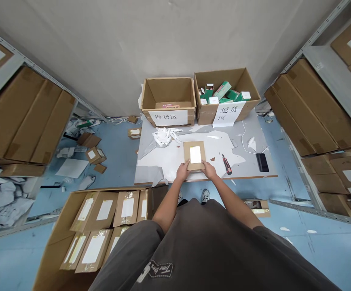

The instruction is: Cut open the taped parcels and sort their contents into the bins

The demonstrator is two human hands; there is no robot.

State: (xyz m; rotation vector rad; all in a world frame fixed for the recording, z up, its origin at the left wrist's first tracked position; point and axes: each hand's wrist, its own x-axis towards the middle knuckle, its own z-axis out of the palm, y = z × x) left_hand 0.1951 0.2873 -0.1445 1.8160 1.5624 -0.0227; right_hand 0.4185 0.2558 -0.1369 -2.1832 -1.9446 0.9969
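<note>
A small brown cardboard box [187, 150] with a white label on top is at the front of the worktable [139, 171]. My left hand [182, 172] grips its near left corner, and my right hand [208, 169] grips the near right corner. Both thumbs rest along the box's edges; the undersides of my fingers are hidden. Right of the box lies a red and black utility knife [227, 165]. To the left is a heap of crumpled white paper strips [165, 136].
Behind stand two open cartons with paper signs: the left carton [168, 92] holds little, the right carton [204, 117] holds green and white boxes. A phone [262, 162] lies at the table's right. A large carton [52, 242] of labelled boxes stands at lower left. Shelves flank both sides.
</note>
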